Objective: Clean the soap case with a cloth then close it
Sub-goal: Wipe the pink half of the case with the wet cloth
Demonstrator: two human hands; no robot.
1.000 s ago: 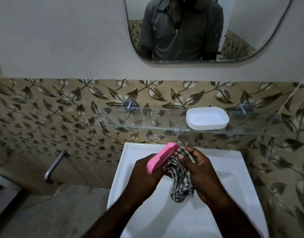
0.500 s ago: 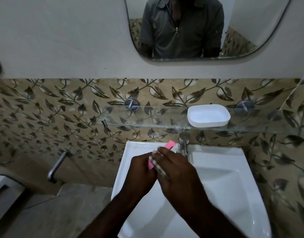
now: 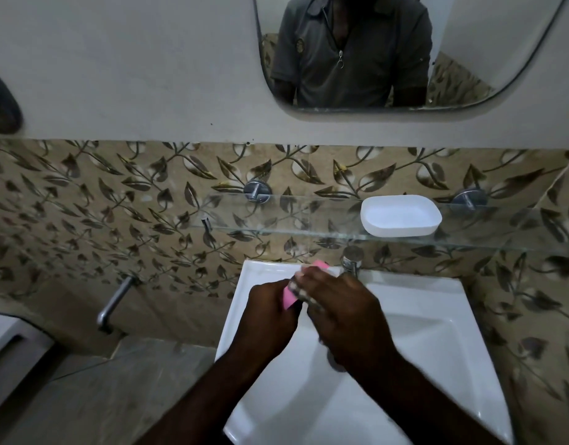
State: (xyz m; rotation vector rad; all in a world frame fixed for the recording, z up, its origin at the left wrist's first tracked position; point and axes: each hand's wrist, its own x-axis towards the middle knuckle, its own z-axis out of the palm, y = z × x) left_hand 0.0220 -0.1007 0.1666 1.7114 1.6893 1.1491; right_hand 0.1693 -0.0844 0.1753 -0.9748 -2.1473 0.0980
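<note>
Holding a flat pink plastic soap-case half [image 3: 289, 297] tilted over the back of a white ceramic basin [image 3: 430, 319], the left hand [image 3: 270, 313] curls its fingers round the lower end of the piece, thumb side toward the other hand. The right hand [image 3: 344, 313] lies over the upper face of the pink half, its fingers pressed close together and bent down onto a grey-and-white checked cloth [image 3: 296, 286], which they pinch against the plastic. Only a narrow strip of the cloth shows between the two hands, and a pink corner pokes out past the right fingertips [image 3: 308, 272] near the basin's back rim. This part of the head view is blurred, so how far the cloth wraps round the piece cannot be told.

The other part of the case, a white rounded-rectangular plastic soap-case tray [image 3: 400, 216], sits open side up on a clear glass wall shelf [image 3: 308, 228], above and to the right of the hands and well apart from them. A chrome tap [image 3: 352, 260] stands at the back of the basin, just beside the right fingertips. Behind the shelf runs a band of beige tiles with a dark leaf pattern [image 3: 116, 203], and a metal spout [image 3: 114, 303] juts from the wall left of the basin. Higher up, a rounded mirror [image 3: 501, 43] reflects a person's torso in a grey zip-neck shirt [image 3: 350, 59]
</note>
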